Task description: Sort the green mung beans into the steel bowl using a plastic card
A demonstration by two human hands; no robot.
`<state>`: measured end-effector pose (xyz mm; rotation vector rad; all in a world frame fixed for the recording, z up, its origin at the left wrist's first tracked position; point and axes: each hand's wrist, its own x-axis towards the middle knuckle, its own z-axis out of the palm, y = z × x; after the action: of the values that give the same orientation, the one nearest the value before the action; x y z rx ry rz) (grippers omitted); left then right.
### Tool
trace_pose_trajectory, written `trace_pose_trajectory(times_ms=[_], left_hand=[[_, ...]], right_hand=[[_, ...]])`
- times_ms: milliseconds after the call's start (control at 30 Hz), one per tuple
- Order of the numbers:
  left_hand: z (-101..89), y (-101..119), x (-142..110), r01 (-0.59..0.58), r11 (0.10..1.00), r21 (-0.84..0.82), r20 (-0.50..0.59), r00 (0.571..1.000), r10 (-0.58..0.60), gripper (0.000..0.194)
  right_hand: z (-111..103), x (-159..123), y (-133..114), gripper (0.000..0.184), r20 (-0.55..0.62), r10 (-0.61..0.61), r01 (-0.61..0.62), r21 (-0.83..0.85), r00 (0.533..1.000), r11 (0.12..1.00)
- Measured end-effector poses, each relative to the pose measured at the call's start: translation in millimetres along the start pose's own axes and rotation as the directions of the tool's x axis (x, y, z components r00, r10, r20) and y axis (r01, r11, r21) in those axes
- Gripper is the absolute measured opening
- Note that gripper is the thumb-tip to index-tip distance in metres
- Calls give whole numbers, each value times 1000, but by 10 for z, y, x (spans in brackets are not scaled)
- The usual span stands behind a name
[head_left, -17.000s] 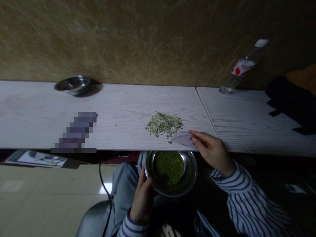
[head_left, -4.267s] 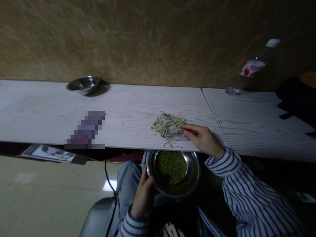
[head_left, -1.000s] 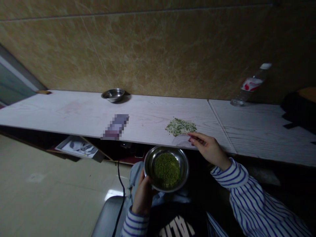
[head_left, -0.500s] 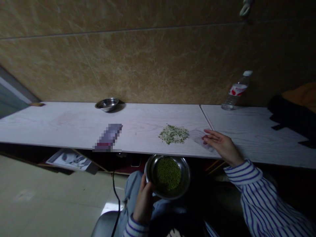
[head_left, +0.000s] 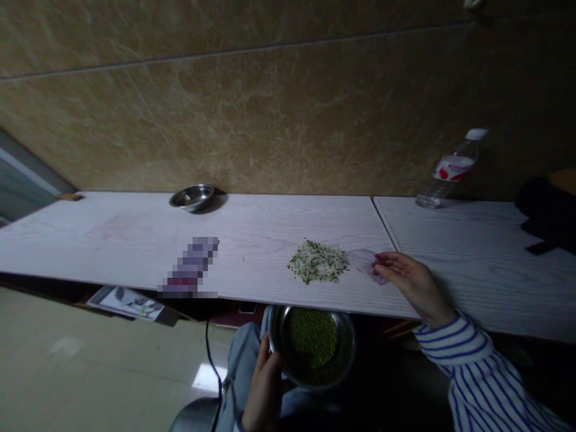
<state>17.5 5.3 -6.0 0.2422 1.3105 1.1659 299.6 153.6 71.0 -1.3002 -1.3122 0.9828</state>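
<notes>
My left hand point(head_left: 265, 390) grips the rim of a steel bowl point(head_left: 346, 354) held below the table edge; green beans point(head_left: 312, 345) fill its middle. My right hand point(head_left: 407, 279) rests on the white wooden table point(head_left: 270, 222), fingers pinched on a thin translucent card point(head_left: 364, 261). The card lies flat just right of a small heap of mixed green and white grains point(head_left: 318, 269).
A second steel bowl point(head_left: 192, 197) stands at the back by the wall. A blurred flat object point(head_left: 189, 275) lies near the front edge. A water bottle point(head_left: 445, 171) stands at the back right, dark clothing point(head_left: 546, 219) beyond it. Papers point(head_left: 128, 303) sit on a shelf below.
My right hand with the card has drawn away from the front of the heap to its right side. The bowl has stayed under the table edge. The view has tilted up.
</notes>
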Motion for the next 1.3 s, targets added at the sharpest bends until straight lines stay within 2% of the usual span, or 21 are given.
trace_pose_trajectory(times_ms=[100,167,233,333,467,600,833,1300], left_hand=[[19,3,17,13,1000,-20,-30,999,-14,81],[59,15,17,28,999,-15,-63,998,-29,78],[104,28,14,38,999,-11,-80,996,-38,76],[141,29,17,41,999,-18,-103,994,-43,78],[102,-1,53,73,997,-19,-136,988,-75,82],[45,-18,114,84,995,-44,-138,986,-90,83],[44,5,126,105,994,-40,-95,990,-108,81],[148,61,-66,51,998,-34,-11,999,-51,76]], right_hand=[[53,282,-169,45,88,-69,72,-30,994,997],[171,570,-266,43,171,-117,127,-50,978,991],[359,906,-322,39,260,-141,162,-60,955,985],[708,1382,-316,24,314,-104,139,-91,944,986],[1078,1732,-207,16,386,-68,118,-108,920,987],[1189,1757,-94,16,453,-23,93,-133,891,987],[1114,1596,-53,20,518,46,56,-180,854,982],[964,1266,-118,18,494,47,49,-181,868,982]])
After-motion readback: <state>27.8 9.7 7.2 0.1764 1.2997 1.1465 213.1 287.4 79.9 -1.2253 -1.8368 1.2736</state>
